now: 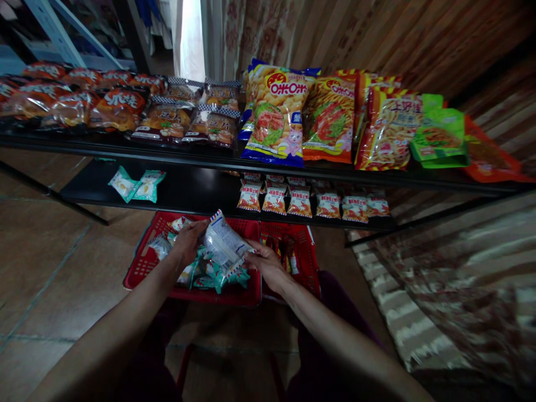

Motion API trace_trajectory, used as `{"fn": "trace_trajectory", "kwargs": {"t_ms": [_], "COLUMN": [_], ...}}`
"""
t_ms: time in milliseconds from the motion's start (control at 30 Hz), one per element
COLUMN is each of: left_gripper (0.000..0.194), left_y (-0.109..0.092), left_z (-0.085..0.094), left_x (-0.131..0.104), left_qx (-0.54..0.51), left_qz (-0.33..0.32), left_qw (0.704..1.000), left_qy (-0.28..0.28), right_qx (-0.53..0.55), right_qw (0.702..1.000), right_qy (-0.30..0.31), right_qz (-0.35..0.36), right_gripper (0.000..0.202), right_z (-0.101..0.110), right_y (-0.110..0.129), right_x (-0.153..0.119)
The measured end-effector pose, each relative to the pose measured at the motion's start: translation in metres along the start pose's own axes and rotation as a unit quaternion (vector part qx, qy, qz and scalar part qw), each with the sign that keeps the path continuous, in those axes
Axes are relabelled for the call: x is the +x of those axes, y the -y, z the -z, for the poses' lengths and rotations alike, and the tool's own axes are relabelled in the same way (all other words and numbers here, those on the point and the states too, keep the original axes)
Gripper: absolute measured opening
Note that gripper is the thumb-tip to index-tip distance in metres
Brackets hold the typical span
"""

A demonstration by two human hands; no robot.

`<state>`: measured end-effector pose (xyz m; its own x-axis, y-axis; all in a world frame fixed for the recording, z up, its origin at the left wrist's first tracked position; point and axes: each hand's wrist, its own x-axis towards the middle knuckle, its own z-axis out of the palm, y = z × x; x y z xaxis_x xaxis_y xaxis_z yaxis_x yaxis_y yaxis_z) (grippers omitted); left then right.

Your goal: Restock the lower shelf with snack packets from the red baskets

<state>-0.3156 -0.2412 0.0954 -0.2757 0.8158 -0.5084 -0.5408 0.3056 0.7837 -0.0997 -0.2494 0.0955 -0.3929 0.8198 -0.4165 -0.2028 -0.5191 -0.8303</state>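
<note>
A silvery-white snack bag (226, 244), its printed back facing up, is tilted above the left red basket (136, 267). My right hand (268, 265) pinches its lower right end, thumb on top. At its upper left edge, the fingers of my left hand (189, 243) are closed against the bag, with the fingertips partly hidden. Under both hands, several teal-and-white snack bags (218, 275) lie in the basket. A white-and-orange snack bag (180, 223) shows beyond my left hand.
Another red basket (312, 262) with small packets stands to the right. On the lower shelf (188, 187) are two teal bags (144, 185) and a row of small snack bags (299, 202). Bagged bread (119, 109) and large snack bags (276, 114) fill the upper shelf. A curtain (419, 50) hangs behind.
</note>
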Motion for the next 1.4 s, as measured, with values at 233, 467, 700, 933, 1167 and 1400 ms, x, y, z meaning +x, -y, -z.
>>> {"fn": "trace_trajectory", "kwargs": {"t_ms": [233, 467, 700, 933, 1167, 1400], "left_gripper": [0.010, 0.011, 0.016, 0.014, 0.016, 0.015], "left_y": [-0.009, -0.004, 0.007, 0.009, 0.005, 0.004], "left_z": [-0.004, -0.008, -0.011, -0.010, -0.012, -0.009], "left_x": [-0.008, -0.018, -0.016, -0.017, -0.018, -0.013], "left_qx": [-0.059, -0.010, 0.000, 0.025, -0.028, -0.058], "left_qz": [0.059, 0.121, 0.066, 0.049, 0.072, 0.081], "left_qw": [0.996, 0.991, 0.998, 0.998, 0.997, 0.995], "left_qy": [0.035, 0.053, 0.024, 0.015, -0.007, -0.022], "right_qx": [0.038, 0.060, 0.139, 0.117, 0.085, 0.065], "right_qw": [0.997, 0.992, 0.978, 0.977, 0.990, 0.995], "right_qy": [-0.054, -0.106, -0.101, -0.088, -0.059, -0.053], "right_qz": [-0.042, -0.046, -0.115, -0.154, -0.092, -0.057], "right_gripper": [0.037, 0.036, 0.027, 0.034, 0.040, 0.043], "right_z": [0.002, -0.001, -0.005, -0.006, -0.007, -0.008], "right_y": [0.000, 0.001, 0.001, -0.004, -0.003, -0.003], "right_x": [0.003, 0.008, 0.008, 0.007, 0.006, 0.004]}}
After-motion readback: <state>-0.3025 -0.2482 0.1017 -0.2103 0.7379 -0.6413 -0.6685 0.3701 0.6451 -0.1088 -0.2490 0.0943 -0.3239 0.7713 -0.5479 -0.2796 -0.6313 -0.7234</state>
